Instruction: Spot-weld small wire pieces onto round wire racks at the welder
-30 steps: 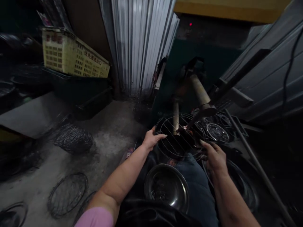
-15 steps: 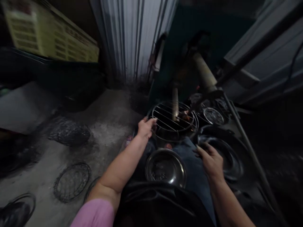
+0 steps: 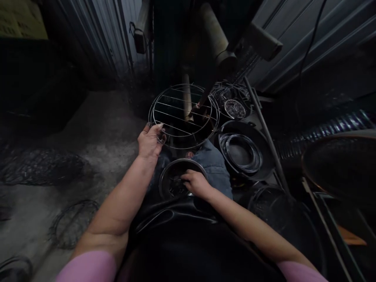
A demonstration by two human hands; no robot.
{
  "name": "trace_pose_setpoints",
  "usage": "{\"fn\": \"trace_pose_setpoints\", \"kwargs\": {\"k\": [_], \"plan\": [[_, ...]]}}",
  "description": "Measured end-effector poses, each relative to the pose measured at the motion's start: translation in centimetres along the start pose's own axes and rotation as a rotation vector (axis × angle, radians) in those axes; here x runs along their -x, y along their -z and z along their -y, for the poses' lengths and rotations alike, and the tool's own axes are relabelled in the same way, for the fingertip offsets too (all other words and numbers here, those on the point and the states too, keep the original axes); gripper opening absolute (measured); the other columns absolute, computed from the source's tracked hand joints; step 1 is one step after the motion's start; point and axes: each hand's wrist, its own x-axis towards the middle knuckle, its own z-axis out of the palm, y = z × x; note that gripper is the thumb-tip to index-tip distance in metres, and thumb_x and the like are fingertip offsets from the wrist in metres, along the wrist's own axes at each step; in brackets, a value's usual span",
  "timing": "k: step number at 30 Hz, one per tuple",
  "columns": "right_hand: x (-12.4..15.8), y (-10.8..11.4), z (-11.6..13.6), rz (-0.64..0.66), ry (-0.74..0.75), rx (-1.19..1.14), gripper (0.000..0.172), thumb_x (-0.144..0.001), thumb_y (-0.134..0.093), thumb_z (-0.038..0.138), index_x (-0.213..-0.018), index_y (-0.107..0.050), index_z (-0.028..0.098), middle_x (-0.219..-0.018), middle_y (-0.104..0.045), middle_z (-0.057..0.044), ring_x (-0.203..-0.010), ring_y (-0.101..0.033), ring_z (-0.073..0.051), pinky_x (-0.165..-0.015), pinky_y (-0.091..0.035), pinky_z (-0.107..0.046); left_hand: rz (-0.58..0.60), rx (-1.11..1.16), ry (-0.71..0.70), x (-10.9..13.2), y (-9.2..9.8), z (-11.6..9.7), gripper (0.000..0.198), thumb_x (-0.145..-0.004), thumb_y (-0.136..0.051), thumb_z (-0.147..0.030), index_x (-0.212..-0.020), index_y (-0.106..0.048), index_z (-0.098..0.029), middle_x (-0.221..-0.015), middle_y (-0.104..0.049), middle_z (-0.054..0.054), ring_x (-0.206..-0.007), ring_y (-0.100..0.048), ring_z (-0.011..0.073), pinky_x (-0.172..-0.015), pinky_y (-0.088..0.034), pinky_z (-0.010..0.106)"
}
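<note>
My left hand [image 3: 150,141] is closed on the near left edge of a round wire rack [image 3: 173,128], which has parallel bars inside double rings. Under the rack's middle, a pale rod of the machine [image 3: 187,98] points down. My right hand [image 3: 196,183] reaches into a steel bowl [image 3: 165,172] on my lap, its fingers bent over small dark metal pieces [image 3: 176,186]. Whether those fingertips pinch a piece is too dim to tell.
To the right are a black basin [image 3: 264,152] with a wire coil [image 3: 242,153], a slanting metal bar [image 3: 266,129] and a basket of metal parts [image 3: 235,109]. A round wire piece [image 3: 73,225] lies on the floor at left. A yellow crate [image 3: 22,19] stands at upper left.
My right hand has moved left from beside the basin into the bowl. My left hand keeps its hold on the rack. The view has shifted to the right.
</note>
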Motion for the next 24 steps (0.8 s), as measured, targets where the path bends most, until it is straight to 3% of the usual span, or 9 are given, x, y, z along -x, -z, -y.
{"fn": "trace_pose_setpoints", "kwargs": {"k": [7, 15, 21, 24], "plan": [[-0.8, -0.5, 2.0, 0.088, -0.012, 0.324, 0.026, -0.079, -0.058, 0.022, -0.102, -0.069, 0.016, -0.107, -0.064, -0.012, -0.101, -0.058, -0.025, -0.08, -0.047, -0.032, 0.004, -0.012, 0.027, -0.5, -0.3, 0.7, 0.043, -0.043, -0.084, -0.019, -0.073, -0.053, -0.018, -0.062, -0.056, -0.004, -0.057, -0.059, 0.0127, -0.051, -0.045, 0.023], [-1.6, -2.0, 3.9, 0.188, 0.071, 0.385, 0.029, -0.087, -0.044, 0.012, -0.098, -0.071, 0.008, -0.102, -0.066, -0.021, -0.095, -0.061, -0.029, -0.079, -0.046, -0.039, -0.039, 0.004, -0.006, -0.8, -1.0, 0.7, 0.043, -0.043, -0.083, -0.019, -0.072, -0.05, -0.019, -0.06, -0.054, -0.006, -0.055, -0.057, 0.0109, -0.051, -0.043, 0.022], [-1.5, -0.8, 2.6, 0.218, 0.024, 0.367, 0.027, -0.08, -0.054, 0.016, -0.099, -0.072, 0.012, -0.099, -0.069, -0.015, -0.089, -0.065, -0.025, -0.073, -0.047, -0.032, -0.039, 0.013, 0.007, -1.0, -1.1, 0.1, 0.044, -0.042, -0.083, -0.017, -0.071, -0.05, -0.019, -0.058, -0.053, -0.006, -0.053, -0.055, 0.0104, -0.049, -0.042, 0.022], [-1.1, -0.1, 2.3, 0.239, 0.08, 0.332, 0.031, -0.079, -0.054, 0.018, -0.105, -0.071, 0.017, -0.105, -0.068, -0.012, -0.093, -0.064, -0.023, -0.075, -0.048, -0.029, -0.031, -0.002, -0.021, -1.1, -1.4, -0.2, 0.041, -0.044, -0.082, -0.017, -0.072, -0.051, -0.019, -0.057, -0.054, -0.005, -0.052, -0.053, 0.0102, -0.049, -0.04, 0.022]]}}
